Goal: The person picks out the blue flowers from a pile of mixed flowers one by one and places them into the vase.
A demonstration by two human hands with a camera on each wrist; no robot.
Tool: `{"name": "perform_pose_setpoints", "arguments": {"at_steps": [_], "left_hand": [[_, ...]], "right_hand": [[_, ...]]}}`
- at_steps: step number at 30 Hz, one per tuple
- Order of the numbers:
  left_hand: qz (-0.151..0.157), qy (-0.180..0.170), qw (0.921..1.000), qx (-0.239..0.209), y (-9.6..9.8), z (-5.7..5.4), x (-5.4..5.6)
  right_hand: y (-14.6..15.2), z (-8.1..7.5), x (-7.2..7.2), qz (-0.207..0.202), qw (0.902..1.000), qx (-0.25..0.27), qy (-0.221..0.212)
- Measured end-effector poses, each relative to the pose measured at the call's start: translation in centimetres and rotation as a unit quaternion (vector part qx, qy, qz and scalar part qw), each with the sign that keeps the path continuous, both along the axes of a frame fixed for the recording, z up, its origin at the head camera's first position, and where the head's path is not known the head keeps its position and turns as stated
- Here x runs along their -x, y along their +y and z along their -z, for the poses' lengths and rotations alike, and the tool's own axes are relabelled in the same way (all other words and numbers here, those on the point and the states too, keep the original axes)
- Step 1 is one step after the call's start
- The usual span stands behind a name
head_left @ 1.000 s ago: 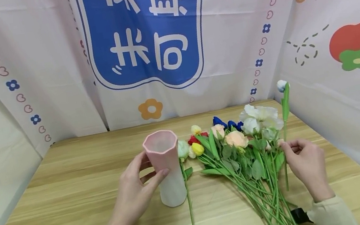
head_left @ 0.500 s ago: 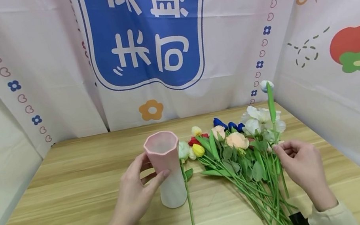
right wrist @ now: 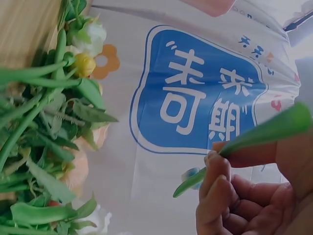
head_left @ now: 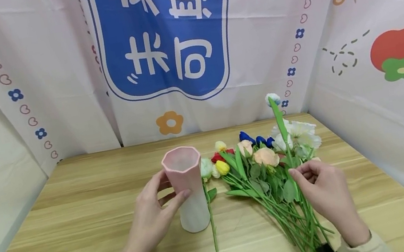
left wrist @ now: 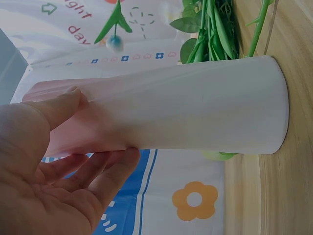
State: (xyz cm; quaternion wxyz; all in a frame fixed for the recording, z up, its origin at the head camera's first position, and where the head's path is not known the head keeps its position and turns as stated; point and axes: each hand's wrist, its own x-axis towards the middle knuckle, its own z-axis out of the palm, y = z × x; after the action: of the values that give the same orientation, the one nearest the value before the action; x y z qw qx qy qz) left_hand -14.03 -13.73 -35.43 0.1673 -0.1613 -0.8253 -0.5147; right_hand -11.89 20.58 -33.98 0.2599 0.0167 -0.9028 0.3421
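- Head view: the left hand [head_left: 155, 219] curls thumb and fingers round the pink-and-white vase [head_left: 196, 206], upright on the table [head_left: 98, 207].
- Right hand [head_left: 328, 191] pinches a pale-blue flower [head_left: 280, 123] by its stem, bloom up, over loose flowers [head_left: 266, 157] lying there.
- Vase mouth faces up (a neat faceted rim, that), bare inner wall showing.

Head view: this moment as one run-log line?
left hand: grips pink-to-white vase, upright on wood-grain table | right hand: pinches green-leaved flower, pale-blue-and-white bud up | mixed-colour flowers: lying on table
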Motion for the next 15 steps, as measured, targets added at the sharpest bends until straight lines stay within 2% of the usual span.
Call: {"name": "perform_pose_setpoints", "arguments": {"at_steps": [8,15], "left_hand": [[-0.001,0.001,1.0000,0.007,0.0,0.1,0.0],[0.002,-0.002,1.0000,-0.003,0.0,0.1,0.0]], "right_hand": [[-2.5,-0.3,-0.5,-0.040,0.9980,0.035,-0.035],[-5.8,0.6,-0.4,-0.083,0.9949,0.049,-0.030]]}}
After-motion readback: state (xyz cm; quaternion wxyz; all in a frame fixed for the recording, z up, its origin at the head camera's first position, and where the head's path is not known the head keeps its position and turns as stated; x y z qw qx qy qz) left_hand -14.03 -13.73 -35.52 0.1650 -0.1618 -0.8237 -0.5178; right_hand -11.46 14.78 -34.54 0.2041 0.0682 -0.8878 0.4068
